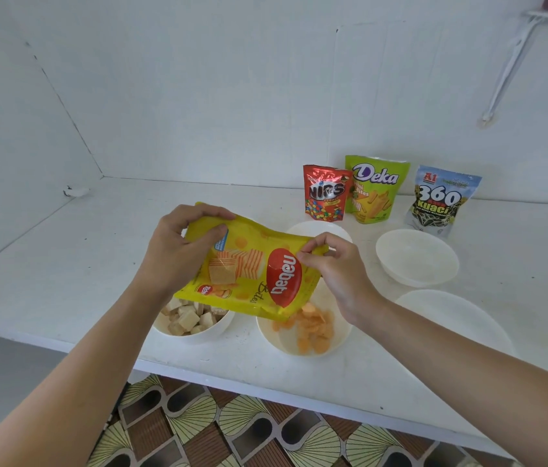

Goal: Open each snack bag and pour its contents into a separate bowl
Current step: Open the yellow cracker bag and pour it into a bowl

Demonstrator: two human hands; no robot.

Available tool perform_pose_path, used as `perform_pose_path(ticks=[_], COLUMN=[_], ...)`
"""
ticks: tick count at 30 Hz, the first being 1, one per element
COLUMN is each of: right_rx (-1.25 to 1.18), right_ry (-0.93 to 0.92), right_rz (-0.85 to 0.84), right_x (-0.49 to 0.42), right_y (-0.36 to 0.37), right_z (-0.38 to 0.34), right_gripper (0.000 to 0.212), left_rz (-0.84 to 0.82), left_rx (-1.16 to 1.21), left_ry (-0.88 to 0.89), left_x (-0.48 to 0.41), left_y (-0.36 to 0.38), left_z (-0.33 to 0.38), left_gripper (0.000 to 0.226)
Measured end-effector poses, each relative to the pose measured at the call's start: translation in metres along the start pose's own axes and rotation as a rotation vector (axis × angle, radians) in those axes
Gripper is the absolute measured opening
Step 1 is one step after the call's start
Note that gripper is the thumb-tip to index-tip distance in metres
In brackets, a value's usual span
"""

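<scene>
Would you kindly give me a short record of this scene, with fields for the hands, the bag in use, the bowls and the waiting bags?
hands: left hand and right hand each grip the yellow bag
bag in use: tilted above the bowl of orange pieces
other filled bowl: bowl of wafer cubes
empty bowls: far bowl, near bowl
waiting bags: red Nips bag, green Deka bag, 360 Kuaci bag, all upright

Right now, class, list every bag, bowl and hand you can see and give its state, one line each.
wafer bowl: full
orange-snack bowl: partly filled
yellow bag: held tilted over the orange-snack bowl
left hand: grips the bag's upper corner
right hand: pinches its other edge
back bowl: mostly hidden
far right bowl: empty
near right bowl: empty
Nips bag: upright, closed
Deka bag: upright, closed
Kuaci bag: upright, closed
</scene>
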State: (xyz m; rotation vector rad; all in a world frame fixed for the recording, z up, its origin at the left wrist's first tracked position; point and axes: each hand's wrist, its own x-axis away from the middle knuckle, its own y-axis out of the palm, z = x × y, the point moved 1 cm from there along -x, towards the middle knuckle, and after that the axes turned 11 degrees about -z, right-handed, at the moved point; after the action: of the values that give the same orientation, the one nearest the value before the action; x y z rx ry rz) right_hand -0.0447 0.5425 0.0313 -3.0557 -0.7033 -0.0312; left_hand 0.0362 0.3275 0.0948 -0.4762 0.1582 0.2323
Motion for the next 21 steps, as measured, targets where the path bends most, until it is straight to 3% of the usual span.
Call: perform_pose_path(ticks=[13, 21], right_rx=[-0.128, -0.146], right_ry=[-0.166, -0.094], right_rz=[0.068, 0.069], right_x=[-0.006, 0.0], right_y=[0.001, 0.001], right_z=[-0.032, -0.013], right_gripper=[0.021, 0.021], left_rz=[0.004, -0.039], left_rx=[-0.077, -0.064], left_ry=[0.174, 0.141], left_x=[-0.014, -0.01], left_y=[-0.02, -0.009], left_z=[0.04, 0.033], left_gripper=[0.015, 0.016])
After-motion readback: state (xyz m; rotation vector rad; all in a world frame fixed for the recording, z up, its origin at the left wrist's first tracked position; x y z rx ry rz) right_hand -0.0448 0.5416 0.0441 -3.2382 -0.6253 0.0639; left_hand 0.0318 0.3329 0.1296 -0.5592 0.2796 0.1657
